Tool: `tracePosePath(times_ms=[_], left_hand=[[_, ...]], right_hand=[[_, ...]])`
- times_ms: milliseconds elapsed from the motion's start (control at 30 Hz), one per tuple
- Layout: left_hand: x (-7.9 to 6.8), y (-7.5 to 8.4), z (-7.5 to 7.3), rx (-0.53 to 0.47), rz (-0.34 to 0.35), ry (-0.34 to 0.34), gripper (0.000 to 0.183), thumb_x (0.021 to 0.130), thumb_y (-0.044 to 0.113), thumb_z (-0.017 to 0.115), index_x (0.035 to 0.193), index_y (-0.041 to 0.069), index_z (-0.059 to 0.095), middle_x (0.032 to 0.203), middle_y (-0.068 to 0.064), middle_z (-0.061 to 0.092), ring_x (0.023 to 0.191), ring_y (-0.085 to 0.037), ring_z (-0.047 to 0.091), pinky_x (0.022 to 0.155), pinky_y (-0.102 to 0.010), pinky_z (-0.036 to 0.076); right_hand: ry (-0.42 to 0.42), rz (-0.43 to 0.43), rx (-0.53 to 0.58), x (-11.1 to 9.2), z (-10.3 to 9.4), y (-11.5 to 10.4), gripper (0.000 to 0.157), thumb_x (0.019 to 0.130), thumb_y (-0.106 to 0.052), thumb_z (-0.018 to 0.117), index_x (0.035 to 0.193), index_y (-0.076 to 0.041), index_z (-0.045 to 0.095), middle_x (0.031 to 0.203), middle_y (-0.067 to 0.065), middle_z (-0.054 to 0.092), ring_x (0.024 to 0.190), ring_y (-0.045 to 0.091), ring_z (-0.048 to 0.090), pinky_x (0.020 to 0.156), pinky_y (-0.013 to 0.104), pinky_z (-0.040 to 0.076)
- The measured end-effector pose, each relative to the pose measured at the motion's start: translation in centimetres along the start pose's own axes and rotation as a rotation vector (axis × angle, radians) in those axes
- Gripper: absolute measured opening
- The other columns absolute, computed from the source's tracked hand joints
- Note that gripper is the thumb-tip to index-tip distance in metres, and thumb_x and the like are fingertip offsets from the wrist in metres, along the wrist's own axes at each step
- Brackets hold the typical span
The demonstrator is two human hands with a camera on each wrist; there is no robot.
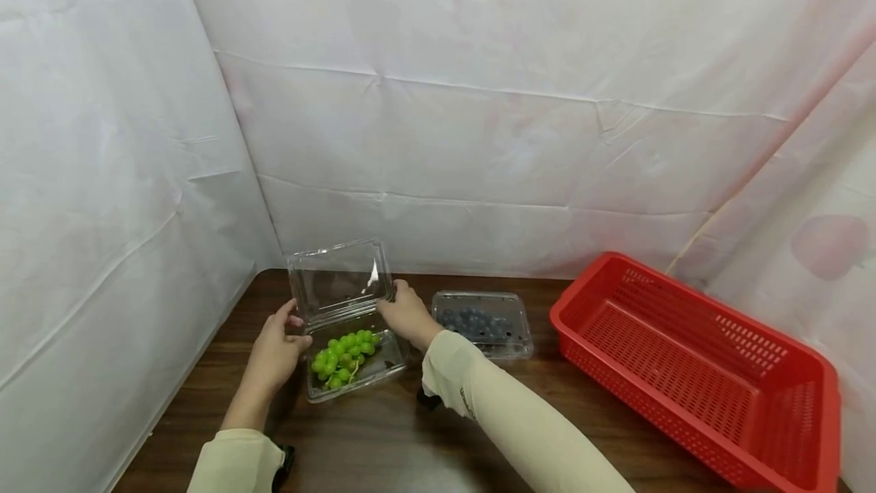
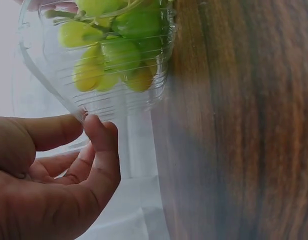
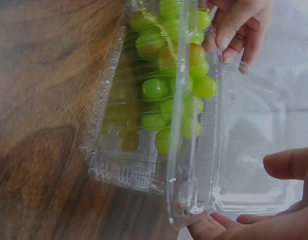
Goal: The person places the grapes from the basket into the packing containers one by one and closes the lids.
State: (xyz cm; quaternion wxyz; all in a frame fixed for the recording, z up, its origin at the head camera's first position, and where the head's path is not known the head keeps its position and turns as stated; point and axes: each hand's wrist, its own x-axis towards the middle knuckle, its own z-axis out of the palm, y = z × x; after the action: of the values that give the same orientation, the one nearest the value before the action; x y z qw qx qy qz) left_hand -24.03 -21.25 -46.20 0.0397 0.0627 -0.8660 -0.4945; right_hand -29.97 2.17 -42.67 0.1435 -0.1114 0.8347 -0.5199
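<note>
A clear plastic clamshell container (image 1: 369, 385) stands on the table with its lid (image 1: 335, 280) raised at the back. Inside lies a bunch of green grapes (image 1: 345, 356), filling mostly its left part. My left hand (image 1: 275, 348) pinches the container's left rim between thumb and fingertips, close-up in the left wrist view beside the grapes (image 2: 121, 55). At the right side, my right hand (image 1: 408, 314) holds the edge by the hinge. In the right wrist view its fingers (image 3: 214, 227) bend round the corner and its thumb (image 3: 286, 164) lies over the lid.
Right of my right hand sits a second clear container (image 1: 516, 326) with dark blue grapes or berries (image 1: 475, 323) inside. Further right is a large red perforated basket (image 1: 691, 310). White sheets (image 1: 445, 135) rise behind and at the sides of the brown wooden table (image 1: 356, 447).
</note>
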Motion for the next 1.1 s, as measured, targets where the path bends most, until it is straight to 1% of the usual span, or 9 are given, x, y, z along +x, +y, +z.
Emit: tracePosePath(times_ms=[100,200,300,367,467,700,800,967,1100], left_hand=[[-0.2,0.3,-0.2,-0.039,0.006,-0.021,0.075,0.094,0.002,0.054,0.153,0.021,0.012,0.129,-0.021,0.038,0.102,-0.033,0.058,0.068,-0.039,0.055],[-0.6,0.6,-0.4,-0.106,0.014,-0.038,0.065,0.1,0.017,0.047,0.152,0.027,0.011,0.131,-0.023,0.038,0.106,-0.038,0.056,0.07,-0.041,0.055],[-0.9,1.0,-0.7,-0.205,0.037,-0.073,0.059,0.101,0.039,0.038,0.15,0.026,0.01,0.136,-0.026,0.032,0.113,-0.046,0.05,0.073,-0.046,0.054],[-1.1,1.3,-0.9,-0.263,0.041,-0.112,0.062,0.098,0.051,0.03,0.149,0.024,0.008,0.14,-0.026,0.026,0.117,-0.05,0.046,0.076,-0.05,0.053],[-1.2,1.7,-1.1,-0.324,0.041,-0.167,0.067,0.095,0.059,0.021,0.146,0.018,0.006,0.144,-0.028,0.019,0.122,-0.054,0.039,0.079,-0.053,0.051],[-0.5,3.0,-1.2,-0.33,0.015,-0.2,0.075,0.092,0.066,0.014,0.136,0.004,0.012,0.144,-0.026,0.015,0.125,-0.056,0.033,0.083,-0.053,0.049],[-0.2,2.8,-1.2,-0.305,0.005,-0.194,0.076,0.092,0.066,0.014,0.132,0.001,0.014,0.142,-0.025,0.016,0.126,-0.056,0.031,0.086,-0.053,0.048],[-0.2,2.4,-1.7,-0.305,-0.005,-0.25,0.077,0.093,0.066,0.018,0.138,0.005,0.013,0.145,-0.023,0.013,0.133,-0.049,0.024,0.098,-0.055,0.039],[-0.3,2.2,-2.5,-0.343,0.018,-0.337,0.065,0.098,0.057,0.024,0.145,0.012,0.013,0.151,-0.016,0.005,0.137,-0.047,0.017,0.097,-0.061,0.036]], right_hand=[[-0.016,0.028,0.087,-0.2,-0.5,-0.1,0.066,0.098,-0.043,0.044,0.151,-0.015,0.017,0.148,0.013,0.033,0.128,0.028,0.042,0.096,0.049,0.041],[-0.035,0.029,0.16,-0.2,-1.0,-0.2,0.065,0.098,-0.051,0.038,0.152,-0.021,0.016,0.152,0.008,0.027,0.135,0.029,0.033,0.102,0.052,0.034],[-0.043,0.017,0.242,-0.1,-1.5,-0.3,0.064,0.098,-0.055,0.031,0.151,-0.023,0.018,0.155,0.005,0.021,0.138,0.032,0.028,0.106,0.055,0.028],[-0.049,0.018,0.309,-0.1,-1.9,-0.3,0.066,0.097,-0.058,0.026,0.151,-0.022,0.018,0.154,0.01,0.021,0.138,0.036,0.027,0.107,0.058,0.024],[-0.044,0.045,0.404,-0.1,-2.4,-0.2,0.069,0.096,-0.062,0.022,0.15,-0.018,0.023,0.15,0.02,0.025,0.135,0.043,0.028,0.105,0.063,0.019],[-0.086,0.112,0.471,-0.5,-3.5,-0.1,0.084,0.089,-0.073,0.021,0.145,-0.012,0.029,0.15,0.02,0.026,0.138,0.043,0.022,0.098,0.074,0.014],[-0.101,0.142,0.501,-0.5,-3.5,0.1,0.079,0.091,-0.069,0.025,0.142,-0.009,0.031,0.152,0.017,0.025,0.139,0.042,0.021,0.096,0.076,0.014],[-0.112,0.182,0.571,-0.7,-3.5,0.3,0.062,0.096,-0.052,0.032,0.137,-0.005,0.034,0.151,0.017,0.026,0.138,0.042,0.022,0.095,0.074,0.02],[-0.134,0.184,0.593,-1.1,-3.8,-0.1,0.064,0.095,-0.046,0.034,0.144,-0.005,0.029,0.151,0.021,0.022,0.138,0.043,0.02,0.098,0.07,0.025]])
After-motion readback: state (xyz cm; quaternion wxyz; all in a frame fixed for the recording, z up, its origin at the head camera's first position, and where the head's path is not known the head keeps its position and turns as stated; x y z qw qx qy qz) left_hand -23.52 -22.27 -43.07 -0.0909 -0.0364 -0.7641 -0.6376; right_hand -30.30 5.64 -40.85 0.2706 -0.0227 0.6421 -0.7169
